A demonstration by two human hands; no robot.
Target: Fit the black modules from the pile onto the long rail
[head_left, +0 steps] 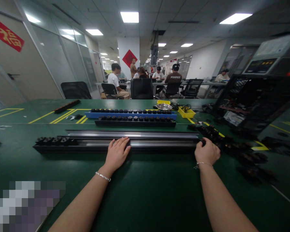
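Note:
A long black and silver rail point(147, 139) lies across the green table point(145, 193) in front of me. Several small black parts point(53, 140) sit in its left end. My left hand point(116, 154) rests flat on the rail's middle, fingers stretched out. My right hand point(207, 152) is at the rail's right end with fingers curled, pinching a small black part point(203, 141) against the rail end.
Behind the rail lie a blue strip point(131, 114) and a black strip point(135, 121), both filled with black parts. A heap of loose black parts point(234, 151) spreads at right. A yellow tray point(186, 112), a metal bowl point(164, 106) and an open computer case point(251, 103) stand beyond. People sit at far tables.

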